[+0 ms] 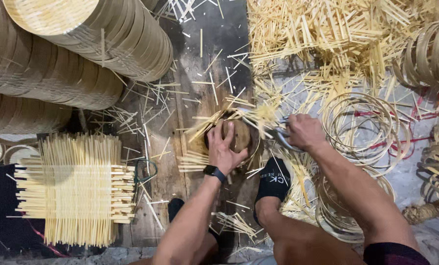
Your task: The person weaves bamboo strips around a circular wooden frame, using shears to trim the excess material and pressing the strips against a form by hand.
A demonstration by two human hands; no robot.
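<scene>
Seen from the head camera, looking straight down: left hand [225,149] spread flat, fingers open, pressing on a small round woven bamboo piece [239,133] set on the wooden floor [200,64] just ahead of a black-socked foot [273,180]. Black wristwatch [214,172] on that wrist. Right hand [304,131] clenched around the handles of metal shears [281,133], blades pointing toward the ragged strip ends at the piece's rim; blade tips lost among the slivers, so contact with the rim cannot be told.

Step in hand, by the look of it: trimming the loose bamboo ends around the round piece while holding it still. Next move would seem to call for a steady press from the left palm, a slight turn of the piece, and the shears brought close to the rim without nicking the weave or the fingers beside it.

Around the work: stacked round bamboo trays [72,54] at upper left, a pile of square woven mats [77,189] at lower left, loose bamboo hoops [361,127] at right, and scattered offcut strips [327,39] heaped across the top and strewn over the floor.
</scene>
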